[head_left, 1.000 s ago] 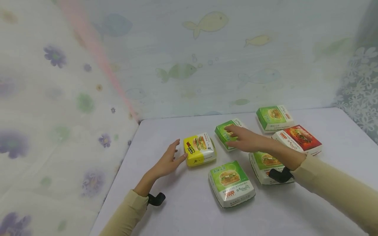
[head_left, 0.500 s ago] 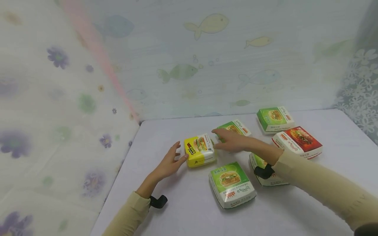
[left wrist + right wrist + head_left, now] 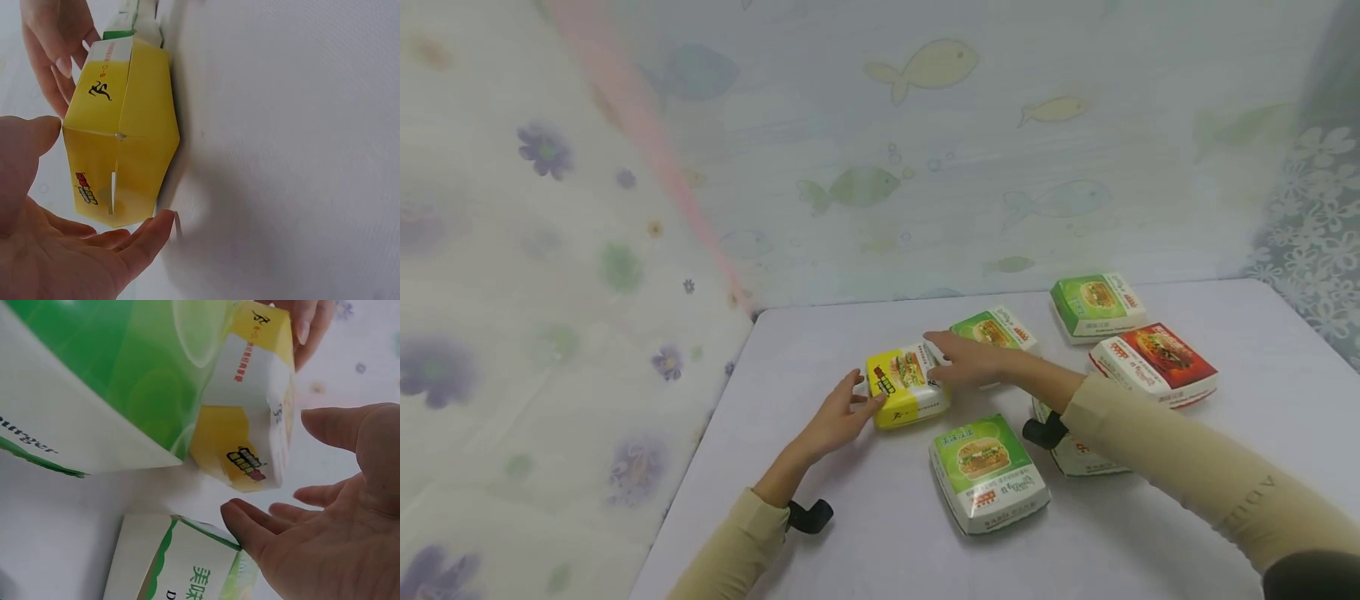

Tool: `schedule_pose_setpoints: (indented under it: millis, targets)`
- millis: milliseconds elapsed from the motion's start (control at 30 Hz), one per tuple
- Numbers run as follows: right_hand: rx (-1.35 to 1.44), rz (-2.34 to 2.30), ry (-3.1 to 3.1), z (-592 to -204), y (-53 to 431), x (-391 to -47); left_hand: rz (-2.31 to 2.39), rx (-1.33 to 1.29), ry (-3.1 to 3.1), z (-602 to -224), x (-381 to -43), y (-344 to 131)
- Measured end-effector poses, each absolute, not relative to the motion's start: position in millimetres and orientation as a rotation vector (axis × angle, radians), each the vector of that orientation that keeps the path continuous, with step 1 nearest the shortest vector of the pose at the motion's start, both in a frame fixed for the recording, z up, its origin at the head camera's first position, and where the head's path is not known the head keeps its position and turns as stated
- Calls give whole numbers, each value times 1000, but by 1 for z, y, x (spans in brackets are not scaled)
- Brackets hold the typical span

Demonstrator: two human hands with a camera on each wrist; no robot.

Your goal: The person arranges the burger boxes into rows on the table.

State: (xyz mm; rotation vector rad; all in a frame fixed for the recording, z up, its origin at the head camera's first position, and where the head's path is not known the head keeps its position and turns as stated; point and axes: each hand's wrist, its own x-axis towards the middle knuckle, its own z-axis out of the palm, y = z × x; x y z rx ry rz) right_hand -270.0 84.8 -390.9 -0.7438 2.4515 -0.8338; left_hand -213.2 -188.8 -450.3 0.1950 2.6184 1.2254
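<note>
A yellow-and-white burger box (image 3: 904, 388) rests on the table between my two hands. My left hand (image 3: 838, 423) is at its left side, fingers loosely extended; in the left wrist view the thumb (image 3: 47, 133) meets the box's upper edge and the fingertips lie along the near end. From the right, my right hand (image 3: 973, 361) reaches across, overlapping the box's right end in the head view. The right wrist view shows that hand's spread fingers and thumb (image 3: 331, 425) with a gap to the yellow box (image 3: 240, 434). Neither hand is curled round anything.
Green-and-white burger boxes stand close by: one (image 3: 1000, 325) behind my right hand, one (image 3: 985, 467) in front, one (image 3: 1086, 461) partly under my right forearm. A red-topped box (image 3: 1165, 358) and another green box (image 3: 1097, 304) stand farther right. A fish-patterned curtain (image 3: 850, 125) hangs behind the table.
My right hand has moved left from over the green box to the yellow box's right end. My left hand has come slightly closer to the yellow box, which stays in place.
</note>
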Motion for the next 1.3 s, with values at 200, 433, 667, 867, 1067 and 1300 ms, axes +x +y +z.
schedule_pose_setpoints:
  millis: [200,433,667,867,1067,1300]
  targets:
    - [-748,-815,2462,-393,80,-271,1260,229,2569,-450,-214,-185]
    - [-783,-779,2483,-396,78,-269,1294,238,2514,-449,-213,-183]
    - [-819,-704,2522,-397,78,-268,1278,277,2522,-447,-215,-185]
    - [-800,-581,2595,-395,75,-264,1204,341,2547,-443,-227,-191]
    - [-773,-529,2617,-393,75,-258,1179,378,2524,-442,-240,-199]
    - [-775,-527,2617,-391,78,-255,1175,390,2484,-442,-246,-202]
